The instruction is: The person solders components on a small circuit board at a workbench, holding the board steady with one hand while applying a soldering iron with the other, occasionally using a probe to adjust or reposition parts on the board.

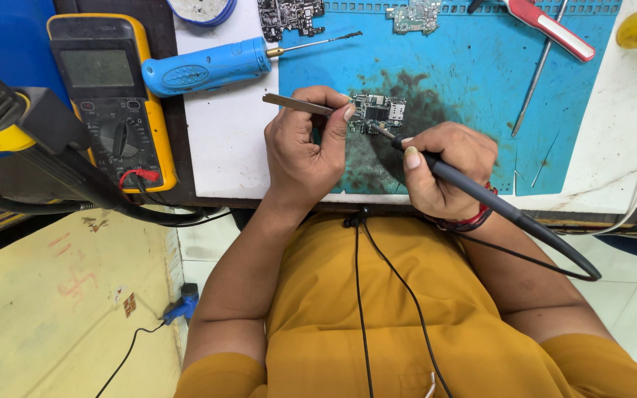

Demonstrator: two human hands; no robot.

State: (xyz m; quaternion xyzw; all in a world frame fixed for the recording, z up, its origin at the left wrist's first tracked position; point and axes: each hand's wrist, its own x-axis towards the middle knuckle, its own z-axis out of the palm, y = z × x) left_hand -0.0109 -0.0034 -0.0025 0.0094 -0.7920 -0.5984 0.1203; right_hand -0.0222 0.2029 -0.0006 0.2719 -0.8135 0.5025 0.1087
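Blue rubber work mat (473, 81), stained dark in its middle, covers the right part of a white bench top (223, 147). Small green circuit board with silver shields (376, 114) lies on the dark stain, near the mat's left edge and just beyond both hands. Left hand (300, 151) is closed around a pair of flat metal tweezers (296, 104), thumb and forefinger pinching them; the tweezer end points right, to the board's left edge. Right hand (444, 169) grips a black pencil-shaped soldering iron (481, 195) like a pen, fingers wrapped tight, a red thread band at the wrist; the iron's thin metal tip meets the board's near edge. Its black cable loops off to the right, past the bench edge. Far left of the board, a blue cylindrical powered screwdriver with a long thin bit (208, 66) lies on the white surface, bit pointing right. Left of that rests a yellow-cased digital multimeter with a black dial (108, 96), red and black leads plugged in at its near end. Two more bare circuit boards (289, 15) sit at the far edge of the mat. A red-handled tool (551, 28) lies far right. Orange shirt (377, 317) fills the near view, a thin black cord hanging down it.
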